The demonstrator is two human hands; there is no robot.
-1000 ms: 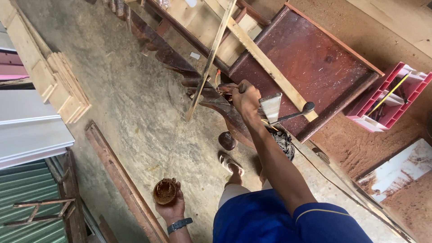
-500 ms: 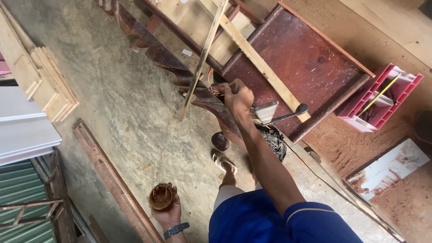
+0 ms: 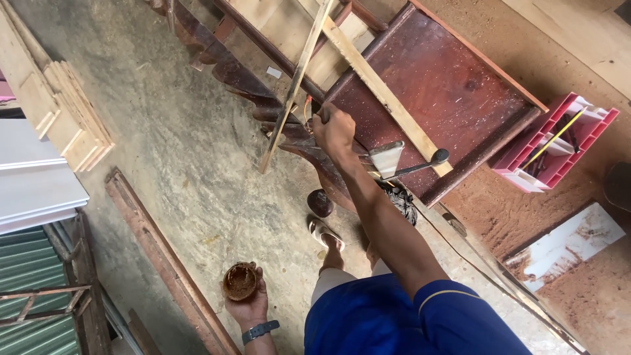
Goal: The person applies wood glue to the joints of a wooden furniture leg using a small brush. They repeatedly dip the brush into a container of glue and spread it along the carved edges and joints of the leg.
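I count two hands: my left (image 3: pixel 246 306) with one small round tin (image 3: pixel 240 281), my right (image 3: pixel 334 131) on one dark carved wooden piece (image 3: pixel 315 154). One watch (image 3: pixel 260 331) is on my left wrist. There are two pale slats, the long one (image 3: pixel 294 85) and the flat one (image 3: pixel 384 95), crossing over one dark red panel (image 3: pixel 453 92). One pink crate (image 3: pixel 559 141) stands beside it. One scraper (image 3: pixel 394 160) lies on the panel's edge. One stack of pale boards (image 3: pixel 59 112) lies on the floor, and one sandal (image 3: pixel 324 232) is on my foot.

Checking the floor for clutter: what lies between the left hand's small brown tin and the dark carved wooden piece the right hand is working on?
Head view: mostly bare concrete floor, plus the person's sandalled foot.
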